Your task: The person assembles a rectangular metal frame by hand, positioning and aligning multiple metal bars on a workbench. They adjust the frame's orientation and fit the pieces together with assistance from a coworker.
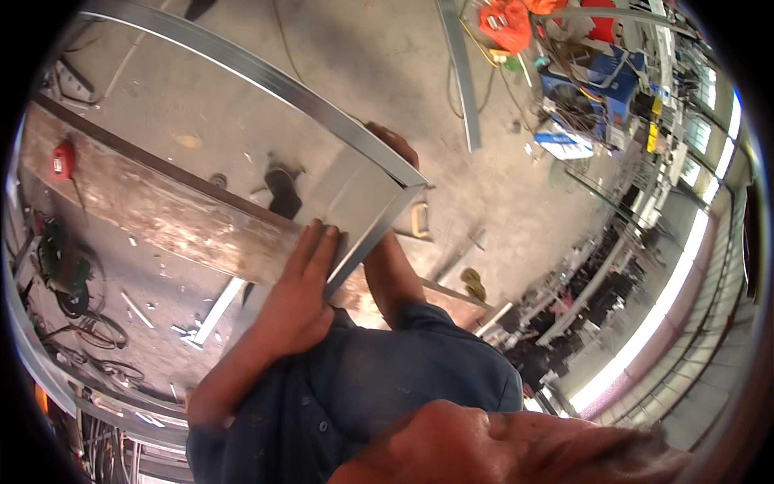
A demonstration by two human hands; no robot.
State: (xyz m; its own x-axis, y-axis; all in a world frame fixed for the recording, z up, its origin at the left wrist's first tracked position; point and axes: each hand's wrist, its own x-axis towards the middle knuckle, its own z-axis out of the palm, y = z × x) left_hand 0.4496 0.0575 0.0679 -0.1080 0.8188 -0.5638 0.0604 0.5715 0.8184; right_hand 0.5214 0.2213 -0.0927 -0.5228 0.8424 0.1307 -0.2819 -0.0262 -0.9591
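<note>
A silvery metal frame (282,93) runs from the far left to a corner in front of me, where its shorter side (371,238) turns back toward my body. Set inside that corner is a flat grey plate (343,189). My left hand (306,282) lies on the near part of the plate, beside the shorter side, with its fingers stretched out; its thumb is hidden. Beyond the plate, my right hand (393,143) has its fingers bent round the far rail close to the corner. The right wrist is hidden behind the plate.
Beneath the frame stretches a long worn beam (185,226) with a red-handled tool (63,161) on it. A metal strip (461,77) lies beyond. Cables and a blue machine (605,85) crowd the far right; offcuts (218,310) and a green power tool (68,270) lie left.
</note>
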